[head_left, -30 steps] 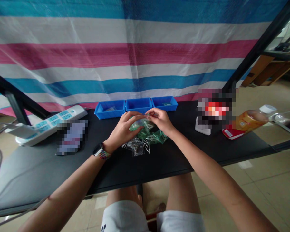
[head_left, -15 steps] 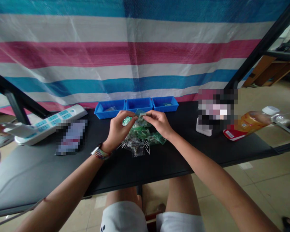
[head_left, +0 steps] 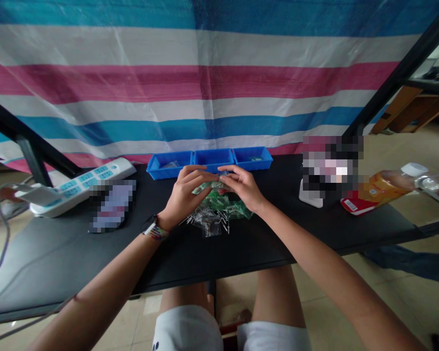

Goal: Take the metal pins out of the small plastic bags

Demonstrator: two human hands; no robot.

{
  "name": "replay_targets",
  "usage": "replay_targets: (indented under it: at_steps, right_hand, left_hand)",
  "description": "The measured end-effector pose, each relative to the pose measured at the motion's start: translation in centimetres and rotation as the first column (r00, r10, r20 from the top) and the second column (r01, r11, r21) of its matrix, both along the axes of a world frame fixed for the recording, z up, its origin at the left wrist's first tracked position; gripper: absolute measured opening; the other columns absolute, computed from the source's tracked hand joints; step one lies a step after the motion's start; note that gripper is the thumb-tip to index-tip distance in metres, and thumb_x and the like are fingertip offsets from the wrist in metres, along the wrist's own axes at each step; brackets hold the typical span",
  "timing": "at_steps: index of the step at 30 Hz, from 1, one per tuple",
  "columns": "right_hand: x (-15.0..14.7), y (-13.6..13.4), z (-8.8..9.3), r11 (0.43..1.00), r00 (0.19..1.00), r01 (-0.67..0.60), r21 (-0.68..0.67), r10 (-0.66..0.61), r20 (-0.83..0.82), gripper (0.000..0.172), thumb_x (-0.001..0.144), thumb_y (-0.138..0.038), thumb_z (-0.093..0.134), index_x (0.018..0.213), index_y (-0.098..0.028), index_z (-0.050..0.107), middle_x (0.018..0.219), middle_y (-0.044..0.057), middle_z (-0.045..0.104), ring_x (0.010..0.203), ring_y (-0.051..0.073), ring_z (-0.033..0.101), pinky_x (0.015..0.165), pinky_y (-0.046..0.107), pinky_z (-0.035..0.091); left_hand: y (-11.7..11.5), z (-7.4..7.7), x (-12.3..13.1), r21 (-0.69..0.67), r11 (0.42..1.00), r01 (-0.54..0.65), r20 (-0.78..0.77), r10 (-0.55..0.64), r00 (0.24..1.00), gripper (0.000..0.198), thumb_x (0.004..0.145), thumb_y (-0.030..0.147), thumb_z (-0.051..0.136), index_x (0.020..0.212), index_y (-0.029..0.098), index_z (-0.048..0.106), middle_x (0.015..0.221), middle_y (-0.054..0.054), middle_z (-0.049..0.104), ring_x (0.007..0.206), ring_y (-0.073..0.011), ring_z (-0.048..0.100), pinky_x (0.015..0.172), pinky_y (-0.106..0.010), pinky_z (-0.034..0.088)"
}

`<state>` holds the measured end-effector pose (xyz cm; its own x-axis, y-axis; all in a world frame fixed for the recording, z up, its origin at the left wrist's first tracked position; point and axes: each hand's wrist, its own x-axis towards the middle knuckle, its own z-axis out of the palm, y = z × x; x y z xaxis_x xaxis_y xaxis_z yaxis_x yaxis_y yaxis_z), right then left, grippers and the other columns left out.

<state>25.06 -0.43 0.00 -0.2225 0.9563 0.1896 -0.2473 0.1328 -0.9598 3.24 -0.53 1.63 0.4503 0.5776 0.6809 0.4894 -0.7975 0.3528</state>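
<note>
A small clear plastic bag is pinched between the thumb and fingertips of my right hand, above the pile. My left hand is beside it, fingers stretched toward the bag and thumb apart below them; whether its fingertips touch the bag is hard to tell. Beneath both hands lies a heap of green plastic packets. At its near side are clear packets and thin silvery metal pieces sticking out. My hands cover part of the heap.
Three joined blue bins stand behind the heap; the outer two hold small packets. A white power strip lies at left near a blurred item. At right are a white object and an orange drink bottle. A striped sheet hangs behind.
My left hand has loosened from its pinch, and its fingers now stretch out to the right. My right hand still pinches the bag. A dark-clothed leg has come into view at right.
</note>
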Motion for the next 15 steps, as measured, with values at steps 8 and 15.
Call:
replay_targets:
  at_steps: [8,15]
  right_hand:
    - [0.1,-0.2,0.1,0.978,0.992,0.052,0.203,-0.074,0.102,0.038,0.083,-0.057,0.085,0.100,-0.023,0.079,0.096,0.003,0.076,0.090,0.021,0.071,0.083,0.035,0.061]
    - [2.6,3.1,-0.5,0.885,0.910,0.404,0.230,-0.414,-0.004,0.035,0.085,-0.056,0.081,0.092,-0.023,0.071,0.083,0.002,0.072,0.071,0.019,0.068,0.062,0.032,0.062]
  left_hand:
    - [0.4,-0.9,0.5,-0.189,0.979,-0.071,0.197,0.109,0.974,0.028,0.098,0.049,0.076,0.097,0.021,0.076,0.090,-0.006,0.075,0.087,-0.0227,0.070,0.082,-0.035,0.055]
    - [0.2,-0.7,0.4,-0.245,0.967,-0.067,0.182,0.113,0.977,0.032,0.104,0.044,0.064,0.125,0.020,0.066,0.106,-0.007,0.077,0.103,-0.0255,0.073,0.098,-0.040,0.056]
